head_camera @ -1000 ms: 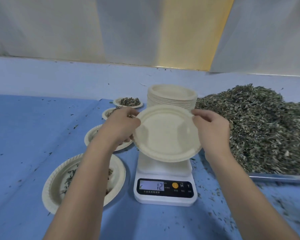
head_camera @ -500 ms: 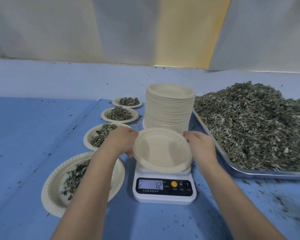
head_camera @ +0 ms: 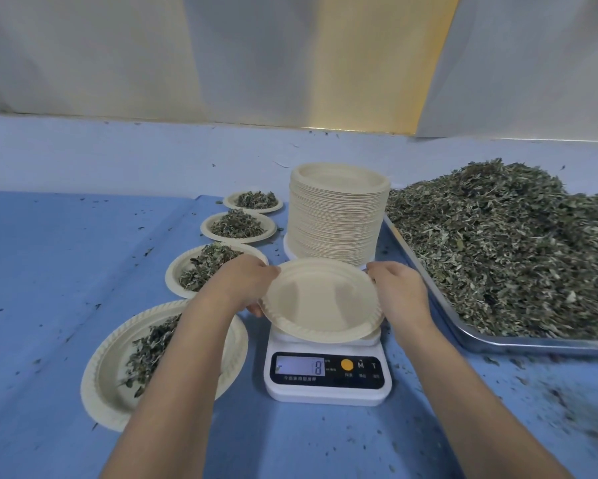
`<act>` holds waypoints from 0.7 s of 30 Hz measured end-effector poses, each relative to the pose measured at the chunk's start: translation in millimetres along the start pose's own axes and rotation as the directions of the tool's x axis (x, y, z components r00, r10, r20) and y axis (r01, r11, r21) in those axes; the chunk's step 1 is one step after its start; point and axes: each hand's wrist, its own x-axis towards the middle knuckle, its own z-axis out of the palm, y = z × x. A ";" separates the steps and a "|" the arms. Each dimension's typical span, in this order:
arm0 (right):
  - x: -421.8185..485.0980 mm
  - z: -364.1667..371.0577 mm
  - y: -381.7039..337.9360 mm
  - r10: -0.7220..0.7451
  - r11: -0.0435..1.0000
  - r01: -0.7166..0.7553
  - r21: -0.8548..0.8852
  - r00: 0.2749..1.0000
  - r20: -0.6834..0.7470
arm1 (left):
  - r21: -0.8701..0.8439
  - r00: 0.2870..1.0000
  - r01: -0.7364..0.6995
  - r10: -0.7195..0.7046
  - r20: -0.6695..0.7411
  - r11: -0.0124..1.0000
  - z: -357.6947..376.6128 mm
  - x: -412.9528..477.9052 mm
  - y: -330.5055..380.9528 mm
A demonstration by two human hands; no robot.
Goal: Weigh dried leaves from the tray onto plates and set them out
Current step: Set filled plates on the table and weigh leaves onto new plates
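Left hand gripped left rim of empty plate resting on scale; right hand gripped right rim. Dried leaves heaped in tray just right of the scale, nearer the right hand.

Matt paper plate — shiny metal tray.

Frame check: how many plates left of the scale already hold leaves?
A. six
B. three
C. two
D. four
D: four filled plates stand in a row left of the scale, running back toward the wall; the empty plate at the scale does not count.
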 end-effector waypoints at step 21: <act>47.2 -109.8 22.1 0.248 0.506 -0.047 -0.861 0.964 0.093 | 0.054 0.793 -0.599 0.602 -0.093 0.799 67.9 -31.5 104.0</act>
